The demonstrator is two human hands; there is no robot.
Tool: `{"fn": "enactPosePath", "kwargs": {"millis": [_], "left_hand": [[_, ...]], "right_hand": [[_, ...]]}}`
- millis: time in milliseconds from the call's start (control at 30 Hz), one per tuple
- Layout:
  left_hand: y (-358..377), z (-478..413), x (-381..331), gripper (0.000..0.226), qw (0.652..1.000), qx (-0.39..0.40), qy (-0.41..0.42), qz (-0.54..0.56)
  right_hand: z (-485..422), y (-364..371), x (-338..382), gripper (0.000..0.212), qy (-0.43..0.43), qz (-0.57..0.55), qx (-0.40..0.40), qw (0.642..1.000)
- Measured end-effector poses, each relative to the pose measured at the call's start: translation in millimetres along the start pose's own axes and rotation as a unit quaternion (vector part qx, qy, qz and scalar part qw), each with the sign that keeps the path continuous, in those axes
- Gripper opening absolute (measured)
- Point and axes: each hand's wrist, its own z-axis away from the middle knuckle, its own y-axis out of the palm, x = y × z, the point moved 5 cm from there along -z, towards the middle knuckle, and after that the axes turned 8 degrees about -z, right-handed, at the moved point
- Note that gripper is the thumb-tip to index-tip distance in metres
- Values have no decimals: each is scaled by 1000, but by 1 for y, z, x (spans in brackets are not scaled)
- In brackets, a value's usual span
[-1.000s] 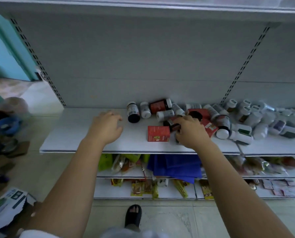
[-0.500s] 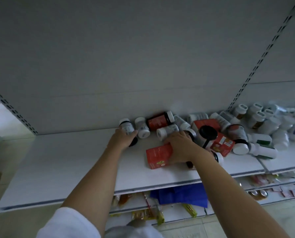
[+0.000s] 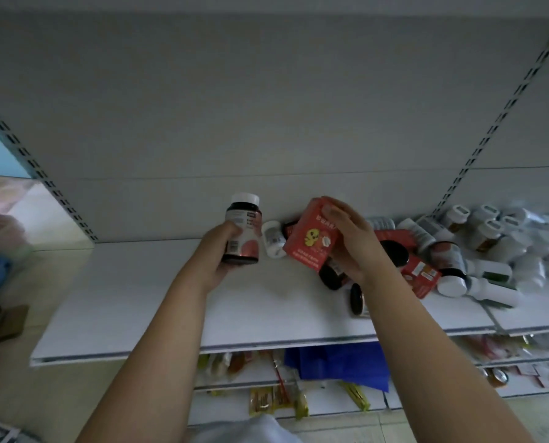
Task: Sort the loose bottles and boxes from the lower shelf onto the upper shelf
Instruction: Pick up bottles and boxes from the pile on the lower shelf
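My left hand (image 3: 218, 251) grips a dark bottle with a white cap and pink label (image 3: 243, 231), held upright above the white shelf (image 3: 158, 302). My right hand (image 3: 353, 241) holds a red box with a yellow cartoon print (image 3: 311, 239), lifted and tilted above the shelf. Behind and to the right lies a heap of loose bottles and boxes: a white bottle (image 3: 273, 238), dark bottles (image 3: 356, 298), another red box (image 3: 421, 273) and several white bottles (image 3: 490, 241). The upper shelf is out of view.
The grey back panel (image 3: 266, 107) rises above the shelf, with slotted uprights at left (image 3: 43, 174) and right (image 3: 490, 123). Below the shelf lie blue fabric (image 3: 337, 362) and yellow packets (image 3: 273, 401). Clutter sits on the floor at the left.
Both hands have lifted off the shelf: the left now carries the dark bottle upright, the right has raised the red box. The camera has tilted upward.
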Motion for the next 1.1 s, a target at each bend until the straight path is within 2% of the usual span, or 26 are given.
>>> {"fn": "enactPosePath", "kwargs": {"millis": [167,400,500,533,633,700,800,933,1000,1100], "left_hand": [[21,72,-35,27,997,25,71,4],[55,179,-63,41,984,98,137,50],[60,214,-80,86,977,89,188,46],[59,224,-87,86,974,77,210,37],[50,251,-118,61,964,21,264,33],[40,265,-142,53,955,-2,296,31],[28,281,-179,50,941,7,337,4],[14,294,-237,27,913,10,406,-35],[4,293,-268,25,902,-9,428,-47],[-9,275,-310,36,894,-8,440,-81]], "right_hand": [[56,24,38,33,7,32,-10,999],[143,56,79,34,-36,75,55,995],[177,71,94,30,-57,110,77,989],[186,76,101,27,-70,122,80,987],[209,92,122,22,-103,145,91,980],[218,104,139,20,-122,137,97,978],[226,129,166,17,-153,131,119,972],[223,176,196,10,-205,123,146,960],[216,200,208,8,-230,115,145,955],[202,233,226,8,-258,107,139,950]]}}
